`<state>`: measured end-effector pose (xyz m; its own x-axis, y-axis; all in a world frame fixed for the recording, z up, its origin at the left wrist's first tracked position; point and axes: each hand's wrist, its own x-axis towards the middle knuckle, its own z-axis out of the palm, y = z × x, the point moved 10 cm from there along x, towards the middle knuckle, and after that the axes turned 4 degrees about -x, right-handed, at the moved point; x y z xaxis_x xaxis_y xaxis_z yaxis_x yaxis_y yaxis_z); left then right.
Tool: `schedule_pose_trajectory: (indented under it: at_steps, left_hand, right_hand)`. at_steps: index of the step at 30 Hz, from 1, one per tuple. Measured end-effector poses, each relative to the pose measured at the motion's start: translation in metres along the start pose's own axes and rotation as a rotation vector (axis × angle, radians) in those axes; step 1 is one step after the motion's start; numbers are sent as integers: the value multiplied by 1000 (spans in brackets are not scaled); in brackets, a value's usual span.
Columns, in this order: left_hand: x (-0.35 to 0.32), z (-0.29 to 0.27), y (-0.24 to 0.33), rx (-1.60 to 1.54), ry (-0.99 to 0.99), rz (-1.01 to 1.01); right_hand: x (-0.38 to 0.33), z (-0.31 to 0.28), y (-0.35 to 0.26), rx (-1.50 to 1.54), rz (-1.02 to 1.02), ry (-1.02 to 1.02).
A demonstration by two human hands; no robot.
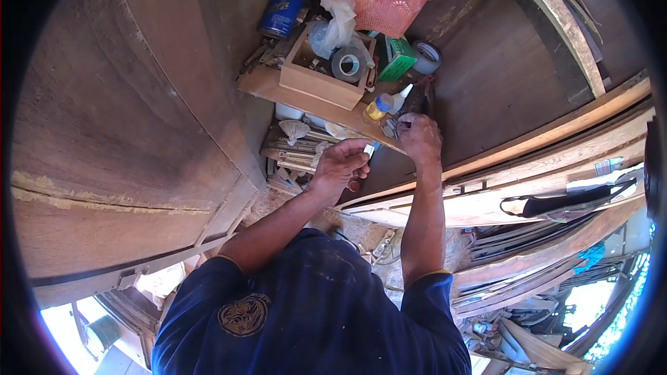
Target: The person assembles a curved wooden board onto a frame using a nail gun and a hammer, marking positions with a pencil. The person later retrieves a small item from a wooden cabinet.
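Observation:
My left hand (342, 167) is raised just in front of the wooden shelf (267, 86), pinching a small white piece (369, 149) between thumb and fingertips; its kind is too small to make out. Over the right end of the shelf is my right hand (420, 137), its fingers curled downward; whatever they hold is hidden. Close by it stand a small jar with a blue lid and yellow label (379, 107) and a white bottle with a pointed nozzle (400, 97). An open wooden box (323, 88) holds a roll of dark tape (349, 64) and a crumpled plastic bag (338, 21).
Behind the box are a blue spray can (286, 1), a pink basket (385, 8) of papers, a green carton (399, 60) and a grey tape roll (426, 57). Wooden strips (295, 160) fill the space beneath the shelf. A wooden panel (125, 118) rises on the left.

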<state>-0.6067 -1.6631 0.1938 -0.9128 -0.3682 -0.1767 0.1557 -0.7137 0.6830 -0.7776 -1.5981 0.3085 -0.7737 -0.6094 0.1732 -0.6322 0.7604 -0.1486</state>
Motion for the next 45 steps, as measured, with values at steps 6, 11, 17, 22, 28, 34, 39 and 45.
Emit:
schedule_pose_trajectory:
  at_steps: [6,11,17,22,28,34,39,45]
  left_hand:
    - [4,0,-4,-55,-9,-4]
    - [11,-10,-18,-43,44,-16]
    - [13,-6,-18,-50,18,-9]
    - [13,-4,-20,-41,17,-35]
    - [16,-9,-28,-57,8,-69]
    - [12,-6,-29,-103,12,-109]
    - [13,4,-30,-149,-60,-147]
    - [22,22,-36,-291,-71,-169]
  right_hand:
    - [-2,3,2,-67,63,37]
    - [0,4,4,-41,24,38]
    - [12,14,20,125,63,-18]
    - [14,20,31,255,21,-17]
    - [5,-1,10,328,-23,67]
    - [-17,-8,-23,67,-140,81]
    - [-12,-4,-24,139,-154,26]
    - [7,11,-5,545,-97,-97]
